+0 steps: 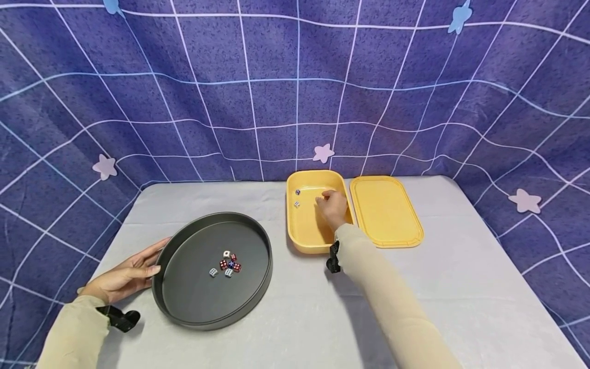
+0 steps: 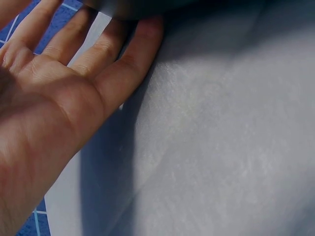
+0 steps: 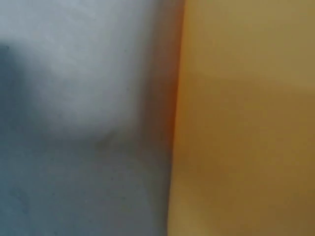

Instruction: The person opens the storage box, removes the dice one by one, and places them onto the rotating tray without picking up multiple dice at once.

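Observation:
My left hand point(image 1: 124, 279) holds the near-left side of a round dark grey pan point(image 1: 184, 307), its thumb over the rim. In the left wrist view, the fingers point(image 2: 135, 54) reach to the pan's underside point(image 2: 128, 7). Several red, white and blue dice point(image 1: 231, 264) lie grouped on the pan's floor. My right hand point(image 1: 333, 209) is inside a yellow rectangular box point(image 1: 304, 230), fingers bent near its right wall; I cannot tell whether they hold a die. A blue die point(image 1: 297, 192) and a white die point(image 1: 297, 204) lie at the box's left.
A flat yellow lid point(image 1: 386, 211) lies right of the box, close against it. Both stand near the back edge of the table point(image 1: 461, 287), covered in pale cloth. Behind hangs a purple-blue curtain point(image 1: 276, 102) with a grid and stars.

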A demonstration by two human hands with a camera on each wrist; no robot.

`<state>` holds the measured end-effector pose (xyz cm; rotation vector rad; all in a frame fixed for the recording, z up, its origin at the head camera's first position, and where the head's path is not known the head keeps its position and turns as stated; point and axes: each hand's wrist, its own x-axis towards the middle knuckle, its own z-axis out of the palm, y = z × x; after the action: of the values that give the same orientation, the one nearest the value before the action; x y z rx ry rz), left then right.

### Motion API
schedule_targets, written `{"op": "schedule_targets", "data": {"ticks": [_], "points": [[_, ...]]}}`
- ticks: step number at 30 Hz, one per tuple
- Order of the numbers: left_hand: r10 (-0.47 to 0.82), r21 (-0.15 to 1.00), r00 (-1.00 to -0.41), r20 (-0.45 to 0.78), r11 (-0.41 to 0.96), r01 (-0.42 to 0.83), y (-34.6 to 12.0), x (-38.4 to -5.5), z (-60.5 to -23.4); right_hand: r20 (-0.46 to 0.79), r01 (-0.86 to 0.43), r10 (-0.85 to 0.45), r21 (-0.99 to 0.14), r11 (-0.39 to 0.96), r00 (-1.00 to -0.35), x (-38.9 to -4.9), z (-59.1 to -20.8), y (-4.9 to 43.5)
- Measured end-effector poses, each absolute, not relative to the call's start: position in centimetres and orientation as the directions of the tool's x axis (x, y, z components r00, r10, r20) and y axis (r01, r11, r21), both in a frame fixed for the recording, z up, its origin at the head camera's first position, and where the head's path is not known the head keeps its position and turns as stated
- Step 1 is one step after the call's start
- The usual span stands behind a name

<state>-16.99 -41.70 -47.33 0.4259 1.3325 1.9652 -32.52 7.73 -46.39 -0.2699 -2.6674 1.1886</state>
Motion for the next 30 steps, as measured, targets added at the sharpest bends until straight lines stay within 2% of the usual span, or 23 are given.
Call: {"op": "schedule_targets", "data": {"ticks": [8, 17, 24, 30], "points": [[0.731, 0.894, -0.678, -0.075, -0.252, -0.371, -41.6, -17.2, -47.2, 0.157, 0.031, 0.201, -0.709, 0.705, -0.967, -32.6, -46.7, 7.8], [0.725, 0.897, -0.685, -0.077, -0.249, -0.365, -41.5, -17.1, -47.2, 0.142, 0.01, 0.136, -0.655, 0.756, -0.981, -32.6, -47.0, 8.0], [0.725, 0.897, -0.683, -0.086, -0.243, -0.37, -41.6, -17.1, -47.2, 0.187, -0.019, 0.128, -0.63, 0.776, -0.974, -32.7, -47.6, 8.1], [0.725, 0.899, -0.684, -0.088, -0.237, -0.367, -41.8, -17.0, -47.3, 0.169, -0.002, 0.132, -0.622, 0.783, -0.977, -32.7, -47.7, 8.0]]}}
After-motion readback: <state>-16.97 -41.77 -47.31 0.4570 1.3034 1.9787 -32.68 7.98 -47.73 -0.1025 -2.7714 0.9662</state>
